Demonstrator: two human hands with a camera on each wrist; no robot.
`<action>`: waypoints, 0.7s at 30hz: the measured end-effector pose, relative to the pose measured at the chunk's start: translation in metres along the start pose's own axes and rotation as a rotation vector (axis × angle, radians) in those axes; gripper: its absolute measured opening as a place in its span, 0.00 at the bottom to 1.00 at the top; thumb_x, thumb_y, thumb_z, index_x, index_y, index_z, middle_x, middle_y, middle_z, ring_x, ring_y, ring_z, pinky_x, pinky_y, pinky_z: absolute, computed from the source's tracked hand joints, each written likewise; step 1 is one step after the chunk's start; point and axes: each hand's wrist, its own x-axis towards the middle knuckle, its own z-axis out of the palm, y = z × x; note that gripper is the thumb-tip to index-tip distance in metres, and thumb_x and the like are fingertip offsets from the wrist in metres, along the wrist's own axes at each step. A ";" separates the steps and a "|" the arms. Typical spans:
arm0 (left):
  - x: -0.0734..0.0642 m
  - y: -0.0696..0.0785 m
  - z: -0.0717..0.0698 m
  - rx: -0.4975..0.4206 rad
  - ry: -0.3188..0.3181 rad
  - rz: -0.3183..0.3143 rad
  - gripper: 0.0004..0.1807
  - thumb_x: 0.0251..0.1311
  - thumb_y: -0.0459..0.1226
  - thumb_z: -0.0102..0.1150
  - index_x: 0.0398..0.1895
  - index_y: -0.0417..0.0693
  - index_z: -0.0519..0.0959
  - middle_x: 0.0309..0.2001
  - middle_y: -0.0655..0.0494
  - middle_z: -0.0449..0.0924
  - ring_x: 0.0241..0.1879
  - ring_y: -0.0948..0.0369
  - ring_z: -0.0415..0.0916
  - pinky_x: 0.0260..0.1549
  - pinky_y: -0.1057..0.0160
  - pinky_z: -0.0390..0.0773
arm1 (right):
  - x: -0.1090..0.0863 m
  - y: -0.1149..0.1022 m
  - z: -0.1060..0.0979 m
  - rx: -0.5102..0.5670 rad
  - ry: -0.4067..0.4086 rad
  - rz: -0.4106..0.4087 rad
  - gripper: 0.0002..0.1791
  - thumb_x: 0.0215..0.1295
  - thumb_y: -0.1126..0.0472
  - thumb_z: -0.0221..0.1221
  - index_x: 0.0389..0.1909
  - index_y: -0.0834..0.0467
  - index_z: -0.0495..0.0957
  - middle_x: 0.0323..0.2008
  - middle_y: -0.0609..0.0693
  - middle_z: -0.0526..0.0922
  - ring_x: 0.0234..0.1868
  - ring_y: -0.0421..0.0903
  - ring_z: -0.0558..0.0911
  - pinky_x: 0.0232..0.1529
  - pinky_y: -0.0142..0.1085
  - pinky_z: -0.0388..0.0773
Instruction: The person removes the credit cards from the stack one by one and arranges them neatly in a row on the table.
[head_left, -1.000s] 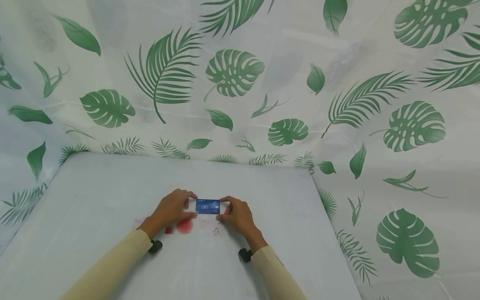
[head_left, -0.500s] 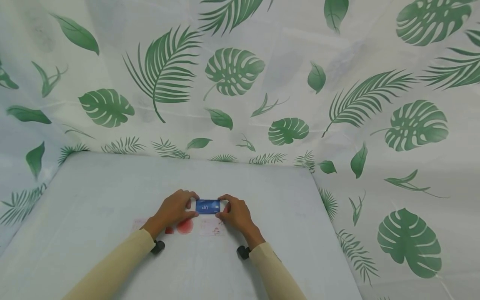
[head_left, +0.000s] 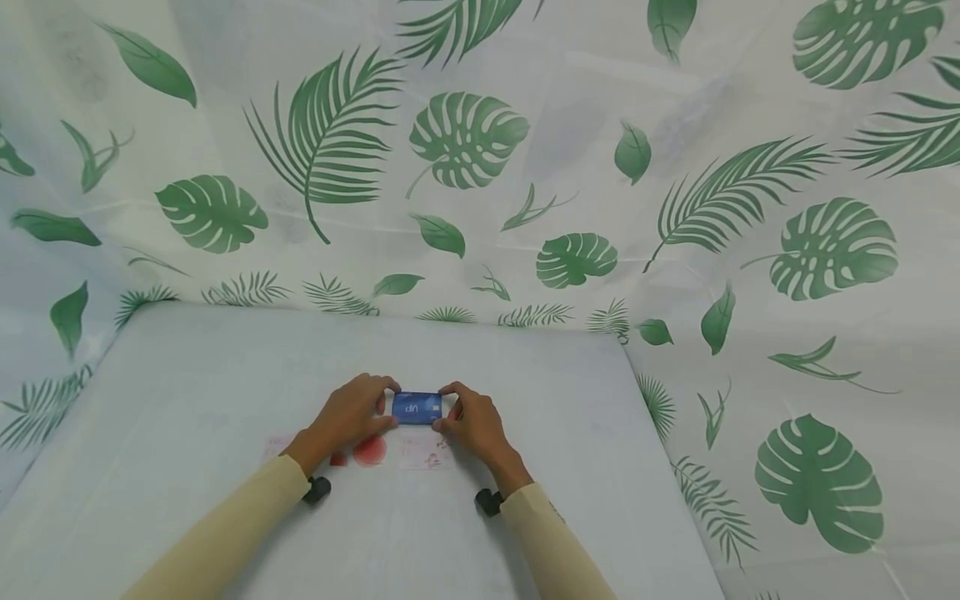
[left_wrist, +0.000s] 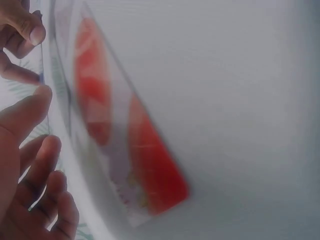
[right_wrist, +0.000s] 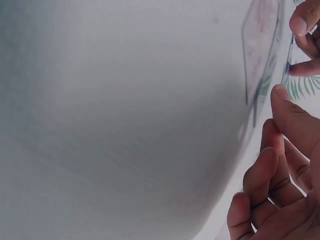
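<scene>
A blue card (head_left: 417, 408) with white "VIP" lettering, turned upside down in the head view, and a small pale square is held up between both hands. My left hand (head_left: 354, 417) pinches its left side between thumb and a fingertip. At the opposite side, my right hand (head_left: 474, 421) pinches it the same way. Both wrist views show the card edge-on as a thin line, with a bit of blue (right_wrist: 288, 67) near the far hand. Below it on the table lies a flat, clear-looking piece with red printed shapes (left_wrist: 155, 165), partly covered by my left hand in the head view.
A pale pink printed rectangle (head_left: 424, 451) lies just below the card, beside a red disc shape (head_left: 369, 450). Another faint pink patch (head_left: 276, 447) shows left of my left wrist. The white table (head_left: 225, 367) meets a leaf-patterned curtain (head_left: 480, 208) behind and at the sides.
Both hands and the card have shifted slightly away, upward in the head view. The grip on the card is unchanged, and the flat pieces on the table stay put.
</scene>
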 end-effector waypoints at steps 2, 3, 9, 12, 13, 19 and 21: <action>0.001 0.002 -0.002 0.002 0.005 0.006 0.30 0.58 0.47 0.80 0.63 0.53 0.81 0.33 0.60 0.74 0.36 0.62 0.69 0.37 0.62 0.72 | 0.000 0.000 -0.003 0.001 0.006 -0.005 0.30 0.61 0.57 0.76 0.64 0.48 0.80 0.27 0.42 0.80 0.27 0.39 0.75 0.34 0.34 0.71; 0.001 0.002 -0.002 0.004 0.005 0.009 0.30 0.58 0.47 0.80 0.63 0.54 0.81 0.33 0.60 0.74 0.37 0.62 0.70 0.38 0.62 0.72 | 0.000 -0.001 -0.004 0.000 0.008 -0.006 0.30 0.61 0.57 0.76 0.64 0.48 0.80 0.27 0.42 0.80 0.28 0.39 0.75 0.34 0.34 0.71; 0.001 0.007 -0.003 -0.002 0.015 0.043 0.30 0.57 0.47 0.80 0.63 0.53 0.81 0.34 0.59 0.75 0.37 0.63 0.70 0.38 0.62 0.72 | -0.004 -0.002 -0.012 0.006 0.024 -0.009 0.30 0.59 0.58 0.77 0.63 0.48 0.81 0.27 0.43 0.81 0.28 0.40 0.75 0.36 0.35 0.71; 0.001 0.010 -0.003 -0.008 0.014 0.051 0.31 0.57 0.47 0.80 0.63 0.52 0.80 0.34 0.60 0.75 0.39 0.63 0.70 0.40 0.61 0.73 | -0.006 -0.001 -0.015 0.006 0.023 -0.005 0.30 0.59 0.58 0.77 0.63 0.48 0.81 0.28 0.43 0.81 0.29 0.40 0.75 0.36 0.34 0.70; 0.001 0.011 -0.003 -0.006 0.012 0.051 0.31 0.57 0.47 0.80 0.63 0.52 0.80 0.34 0.60 0.75 0.39 0.63 0.70 0.40 0.61 0.73 | -0.007 0.000 -0.016 0.006 0.023 -0.004 0.30 0.59 0.58 0.77 0.63 0.48 0.81 0.28 0.43 0.81 0.29 0.40 0.74 0.36 0.34 0.70; 0.000 0.019 0.001 -0.014 0.008 0.067 0.30 0.57 0.47 0.80 0.62 0.52 0.81 0.33 0.60 0.75 0.38 0.63 0.69 0.38 0.62 0.72 | -0.014 0.007 -0.020 0.015 0.044 -0.028 0.29 0.58 0.60 0.78 0.62 0.50 0.82 0.27 0.44 0.81 0.27 0.39 0.74 0.34 0.33 0.70; 0.000 0.022 0.002 -0.021 0.004 0.071 0.30 0.57 0.48 0.81 0.61 0.52 0.82 0.33 0.59 0.75 0.37 0.64 0.68 0.36 0.63 0.71 | -0.017 0.010 -0.021 0.025 0.049 -0.035 0.29 0.58 0.61 0.78 0.61 0.51 0.82 0.27 0.44 0.81 0.27 0.39 0.74 0.33 0.33 0.70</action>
